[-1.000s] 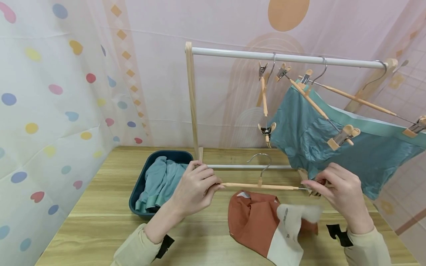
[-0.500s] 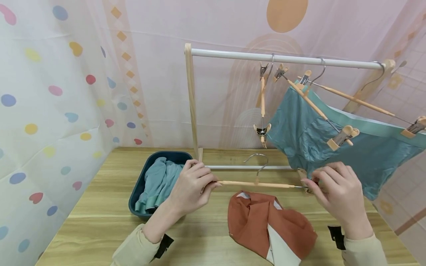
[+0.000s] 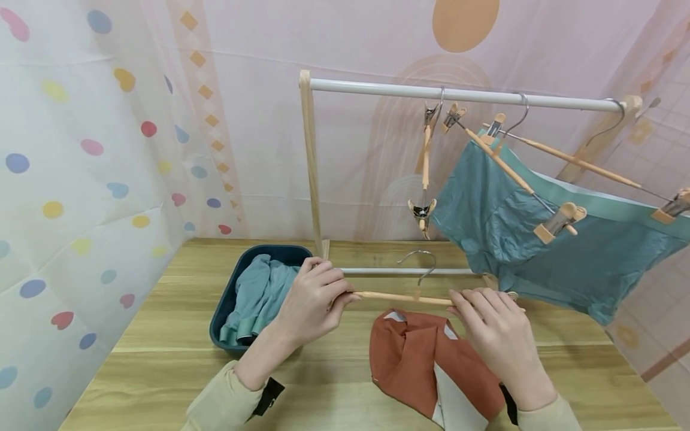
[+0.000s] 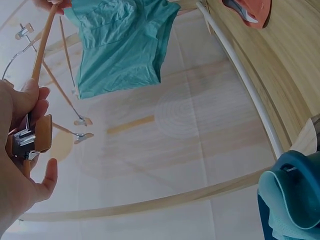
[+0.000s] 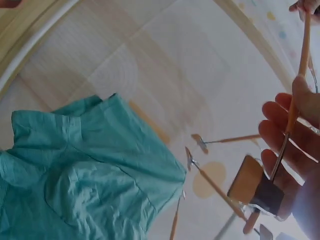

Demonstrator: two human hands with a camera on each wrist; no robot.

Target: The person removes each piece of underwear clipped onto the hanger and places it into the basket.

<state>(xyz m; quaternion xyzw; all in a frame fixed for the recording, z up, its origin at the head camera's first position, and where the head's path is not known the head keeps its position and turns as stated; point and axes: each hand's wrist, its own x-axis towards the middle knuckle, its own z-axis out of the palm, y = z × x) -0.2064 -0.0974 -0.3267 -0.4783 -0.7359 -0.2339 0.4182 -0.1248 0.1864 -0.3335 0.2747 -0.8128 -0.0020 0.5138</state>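
My left hand grips the left end of a clip hanger, held level above the table with its metal hook upward. On the bar's right part, my right hand pinches it between thumb and fingers. The left wrist view shows one clip within the left palm. In the right wrist view the other clip sits past the right fingers, with no cloth in it. Below the hanger lies a crumpled rust-red garment with a white panel, partly hidden by the right hand.
Behind the hands stands a rack with a white rail. Teal boxer shorts hang at its right, beside several clip hangers. At the left is a dark blue basin holding teal cloth. A patterned curtain backs the wooden table.
My right hand has moved left from the hanger's right end onto its bar. The garment's white flap, raised a second ago, has dropped. My left hand has stayed nearly in place.
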